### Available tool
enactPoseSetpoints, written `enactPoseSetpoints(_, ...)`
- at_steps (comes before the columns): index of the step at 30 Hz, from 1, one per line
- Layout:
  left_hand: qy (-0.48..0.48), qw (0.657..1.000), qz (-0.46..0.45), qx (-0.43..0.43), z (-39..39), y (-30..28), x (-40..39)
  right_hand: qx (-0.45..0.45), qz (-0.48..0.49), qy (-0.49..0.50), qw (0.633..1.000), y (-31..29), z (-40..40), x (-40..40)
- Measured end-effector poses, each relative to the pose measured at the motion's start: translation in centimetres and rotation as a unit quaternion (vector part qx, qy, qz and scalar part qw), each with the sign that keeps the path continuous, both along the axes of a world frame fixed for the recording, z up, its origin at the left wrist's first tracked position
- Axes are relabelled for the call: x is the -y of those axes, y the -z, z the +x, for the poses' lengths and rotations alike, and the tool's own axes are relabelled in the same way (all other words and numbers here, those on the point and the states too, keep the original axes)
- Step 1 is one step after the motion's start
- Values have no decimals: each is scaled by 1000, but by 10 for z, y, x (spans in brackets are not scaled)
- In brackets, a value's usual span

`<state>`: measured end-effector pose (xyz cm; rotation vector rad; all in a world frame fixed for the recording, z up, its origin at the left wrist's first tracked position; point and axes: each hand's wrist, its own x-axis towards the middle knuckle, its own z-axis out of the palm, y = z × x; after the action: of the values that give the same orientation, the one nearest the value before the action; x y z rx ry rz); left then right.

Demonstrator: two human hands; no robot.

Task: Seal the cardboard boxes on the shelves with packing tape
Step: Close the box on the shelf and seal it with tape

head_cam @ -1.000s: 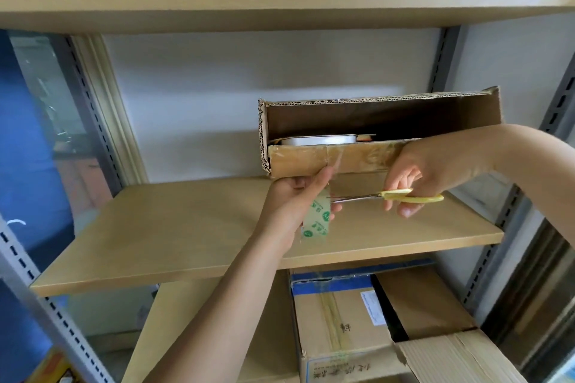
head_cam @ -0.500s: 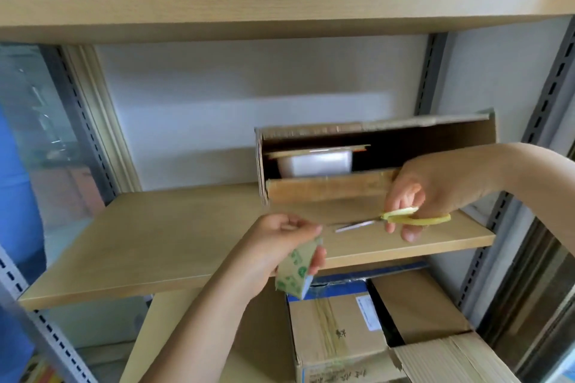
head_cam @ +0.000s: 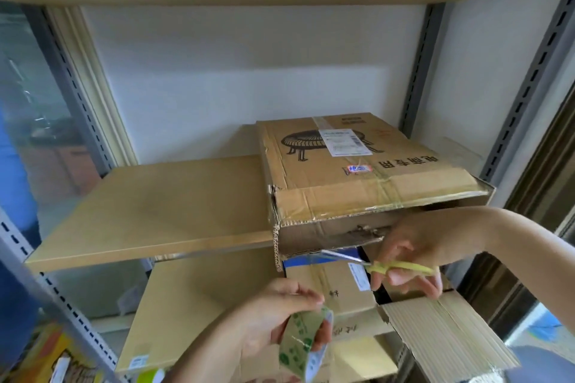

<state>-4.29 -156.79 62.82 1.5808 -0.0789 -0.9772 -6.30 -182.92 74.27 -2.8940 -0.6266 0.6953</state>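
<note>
We logged a flat corrugated cardboard box (head_cam: 357, 177) lying on the pale wood-grain shelf (head_cam: 149, 214), its front end overhanging the shelf edge. Its top carried a printed line drawing, a white shipping label (head_cam: 343, 142) and glossy clear tape strips; the left front corner was torn, showing the fluted edge. The front flap looked creased and scuffed.

The left hand (head_cam: 280, 317) gripped a roll of packing tape (head_cam: 306, 343), translucent tan with green printing, held below the shelf level and apart from the box. The right hand (head_cam: 413, 249) held scissors (head_cam: 376, 263) with yellow plastic handles, fingers curled through them; the metal blades pointed left, just under the box's front lower edge.

Beneath, we noted a second taped carton (head_cam: 329, 286) with a blue stripe and a stack of flattened ribbed cardboard (head_cam: 445, 333). Perforated grey steel uprights (head_cam: 525, 93) framed the shelving.
</note>
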Motion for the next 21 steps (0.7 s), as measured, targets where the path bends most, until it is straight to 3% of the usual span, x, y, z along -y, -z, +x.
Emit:
enactPoseSetpoints(3,19,1000,-18,-11,-2,-3,-14,-47,75,9,996,-8,-18,-39)
enactPoseSetpoints(8,-71,996,-45,-21,-1,-11,-57,96,147,-3,984,-26,-17,-119)
enactPoseSetpoints(12,-159,986,-57,2,5,-15,-102,115,156,-32,980,-49,5,-187)
enactPoseSetpoints(14,-218,974,-68,14,9,-19,-119,164,119,-48,978,-53,31,-214)
enactPoseSetpoints(17,-305,948,-82,46,18,-27,-138,253,-23,-48,966,-45,94,-249)
enactPoseSetpoints(21,-336,926,-150,89,25,-43,-152,239,-175,-51,954,-30,140,-284)
